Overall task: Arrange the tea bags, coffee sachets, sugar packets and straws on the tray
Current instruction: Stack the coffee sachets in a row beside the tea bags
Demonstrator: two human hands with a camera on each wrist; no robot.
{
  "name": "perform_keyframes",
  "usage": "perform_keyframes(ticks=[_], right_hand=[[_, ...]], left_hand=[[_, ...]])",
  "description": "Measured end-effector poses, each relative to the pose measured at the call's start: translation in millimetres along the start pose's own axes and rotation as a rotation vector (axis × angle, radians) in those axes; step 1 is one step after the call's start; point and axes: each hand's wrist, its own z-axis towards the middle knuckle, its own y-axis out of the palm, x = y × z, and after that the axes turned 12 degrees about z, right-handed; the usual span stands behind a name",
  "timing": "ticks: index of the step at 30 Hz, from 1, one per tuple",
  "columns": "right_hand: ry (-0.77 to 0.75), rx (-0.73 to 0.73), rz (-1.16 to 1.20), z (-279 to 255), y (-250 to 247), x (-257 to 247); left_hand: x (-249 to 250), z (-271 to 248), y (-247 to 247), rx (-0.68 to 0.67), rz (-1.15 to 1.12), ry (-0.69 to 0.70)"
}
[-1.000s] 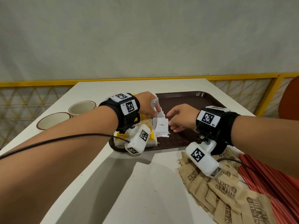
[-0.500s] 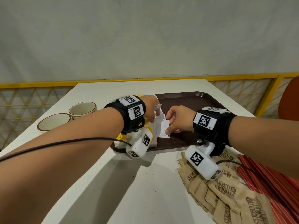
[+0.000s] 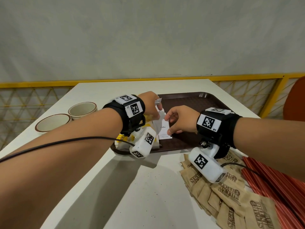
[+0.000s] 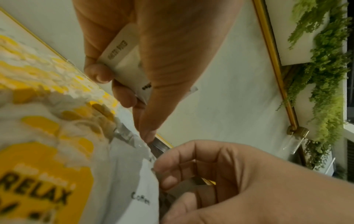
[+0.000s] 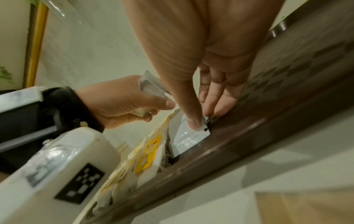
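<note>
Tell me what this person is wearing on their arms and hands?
Both forearms are bare, with no sleeves or gloves. Each wrist has a wide black strap topped with white plates printed with black square codes. A white boxy camera, also coded, hangs under each wrist. A thin black cable trails along the left forearm.

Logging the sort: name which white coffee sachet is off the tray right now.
The coffee sachet gripped in the left hand, lifted above the tray; the others lie on it under the right hand.
</note>
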Motion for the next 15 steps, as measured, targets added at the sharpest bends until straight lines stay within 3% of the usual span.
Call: perform_keyframes(ticks=[4, 8, 12, 15], right_hand=[[0.042, 0.014, 0.125, -0.9, -3.7, 0.7], [0.085, 0.102, 0.292, -0.4, 2.0, 3.5], [0.101, 0.078, 0.293, 3.2, 14.3, 1.7], [0.095, 0.057, 0.243, 8.5, 17.9, -0.5]], left_hand=[[-8.4, -7.2, -8.2, 0.077, -0.123, -0.044], [-16.8, -18.7, -11.5, 0.052, -0.327, -0.125], [-19.6, -25.8, -11.1, 0.027, -0.487, -0.241], [-17.8, -30.1, -11.1, 0.008, -0.464, -0.246]])
